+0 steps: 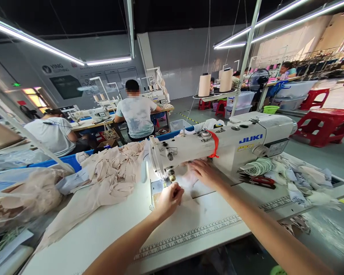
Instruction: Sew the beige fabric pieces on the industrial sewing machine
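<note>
A white sewing machine (223, 143) stands on the table, an orange-red strip tied around its arm. My left hand (169, 199) is closed in a pinch just in front of the needle area and presser foot; what its fingertips hold is too small to make out. Beyond it, my right hand (205, 173) reaches under the machine arm with fingers stretched out, resting on pale, thin fabric (189, 179). The fabric is blurred and blends into the white tabletop, so its edges are hard to see. The machine arm partly overhangs the right fingertips.
Beige garments (111, 175) are heaped left of the machine. At right lie a pale green cord coil (258, 167), red-handled snips (259, 180) and fabric scraps (301, 181). A printed ruler (189, 238) runs along the table front. Thread cones (204, 85) stand behind; other people sew farther off.
</note>
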Motion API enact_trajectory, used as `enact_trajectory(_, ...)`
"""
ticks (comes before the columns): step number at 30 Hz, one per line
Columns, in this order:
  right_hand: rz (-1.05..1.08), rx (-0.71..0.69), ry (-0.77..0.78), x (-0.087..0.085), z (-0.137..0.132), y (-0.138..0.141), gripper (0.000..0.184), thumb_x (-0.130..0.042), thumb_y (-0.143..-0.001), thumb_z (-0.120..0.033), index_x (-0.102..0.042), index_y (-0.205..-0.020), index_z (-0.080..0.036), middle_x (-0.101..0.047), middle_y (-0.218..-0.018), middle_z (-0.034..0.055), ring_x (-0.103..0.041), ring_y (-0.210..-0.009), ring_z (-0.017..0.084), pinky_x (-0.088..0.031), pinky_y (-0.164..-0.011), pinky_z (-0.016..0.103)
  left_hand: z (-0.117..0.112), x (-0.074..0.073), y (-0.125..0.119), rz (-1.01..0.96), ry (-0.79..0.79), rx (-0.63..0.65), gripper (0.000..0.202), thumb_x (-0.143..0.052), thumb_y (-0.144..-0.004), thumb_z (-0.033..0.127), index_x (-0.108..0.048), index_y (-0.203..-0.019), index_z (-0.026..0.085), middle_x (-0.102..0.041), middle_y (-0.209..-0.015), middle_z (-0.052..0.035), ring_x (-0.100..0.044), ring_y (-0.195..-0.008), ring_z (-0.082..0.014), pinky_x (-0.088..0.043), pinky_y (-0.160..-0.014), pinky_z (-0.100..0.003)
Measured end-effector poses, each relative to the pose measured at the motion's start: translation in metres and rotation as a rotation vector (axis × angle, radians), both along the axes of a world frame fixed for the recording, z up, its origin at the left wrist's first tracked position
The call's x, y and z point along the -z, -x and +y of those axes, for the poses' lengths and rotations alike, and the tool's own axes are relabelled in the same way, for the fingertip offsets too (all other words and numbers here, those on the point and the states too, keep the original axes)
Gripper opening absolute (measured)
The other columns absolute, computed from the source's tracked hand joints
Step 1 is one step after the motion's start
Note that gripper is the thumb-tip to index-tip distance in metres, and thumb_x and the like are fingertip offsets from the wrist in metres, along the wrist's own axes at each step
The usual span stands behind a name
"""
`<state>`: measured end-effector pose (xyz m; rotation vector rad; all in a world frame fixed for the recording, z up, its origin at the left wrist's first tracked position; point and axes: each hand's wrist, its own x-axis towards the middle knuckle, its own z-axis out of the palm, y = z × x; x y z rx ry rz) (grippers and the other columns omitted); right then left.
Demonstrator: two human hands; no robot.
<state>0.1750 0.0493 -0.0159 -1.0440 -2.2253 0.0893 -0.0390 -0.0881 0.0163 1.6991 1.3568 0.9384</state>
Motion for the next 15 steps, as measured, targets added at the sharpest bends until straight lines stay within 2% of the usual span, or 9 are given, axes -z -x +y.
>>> enact_trajectory(3,-0.036,-0.023,-0.022,0.012,-0.003,0.007,0.032,-0.052,-0.097,-0.026,-0.072,-0.122,-0.022,-0.068,-0.137,0.015,-0.062,-0.127,0.03,-0.048,-0.11,0.054,-0.014,0.001,0.03,0.02,0.055,-0.076,0.03,-0.054,-0.089,0.049,-0.043,-0.074,0.025,-0.051,-0.052,0.0067,-0.049,-0.048,-0.0136,-0.039,-0.053,-0.026)
enact_trajectory(5,-0.077,0.007,-0.076,0.024,-0.005,0.006,0.034,-0.051,-0.098,-0.028,-0.073,-0.123,-0.021,-0.066,-0.14,0.0174,-0.062,-0.126,0.035,-0.049,-0.107,0.059,-0.024,0.001,0.053,0.084,0.083,-0.152,0.026,-0.053,-0.091,0.043,-0.046,-0.073,0.025,-0.054,-0.053,0.006,-0.052,-0.05,-0.0147,-0.04,-0.056,-0.027)
enact_trajectory(8,-0.118,0.087,-0.175,0.043,-0.002,0.0,0.038,-0.05,-0.098,-0.031,-0.07,-0.13,-0.025,-0.064,-0.144,0.0137,-0.066,-0.12,0.034,-0.051,-0.104,0.055,-0.039,-0.001,0.083,0.333,0.066,-0.329,0.019,-0.054,-0.091,0.032,-0.054,-0.074,0.023,-0.06,-0.056,0.0042,-0.057,-0.056,-0.0168,-0.038,-0.06,-0.028)
enact_trajectory(10,-0.122,0.089,-0.203,0.051,0.0,-0.002,0.039,-0.049,-0.099,-0.034,-0.069,-0.131,-0.026,-0.065,-0.144,0.0125,-0.067,-0.118,0.034,-0.052,-0.102,0.053,-0.046,-0.001,0.098,0.523,0.036,-0.437,0.018,-0.054,-0.093,0.027,-0.06,-0.076,0.023,-0.063,-0.061,0.0027,-0.06,-0.062,-0.0183,-0.037,-0.062,-0.028)
enact_trajectory(12,-0.122,0.085,-0.223,0.052,-0.001,-0.003,0.041,-0.044,-0.099,-0.036,-0.069,-0.131,-0.026,-0.065,-0.143,0.0121,-0.066,-0.118,0.035,-0.051,-0.101,0.054,-0.051,0.001,0.109,0.647,-0.001,-0.486,0.016,-0.054,-0.094,0.024,-0.063,-0.082,0.023,-0.065,-0.068,0.0011,-0.063,-0.07,-0.0196,-0.039,-0.065,-0.029)
enact_trajectory(15,-0.1,0.077,-0.263,0.043,-0.008,-0.001,0.043,-0.04,-0.099,-0.039,-0.068,-0.129,-0.026,-0.068,-0.136,0.0131,-0.066,-0.116,0.036,-0.051,-0.099,0.056,-0.058,0.003,0.128,0.689,-0.101,-0.45,0.011,-0.057,-0.095,0.026,-0.066,-0.101,0.023,-0.068,-0.08,-0.0009,-0.066,-0.08,-0.0208,-0.046,-0.069,-0.029)
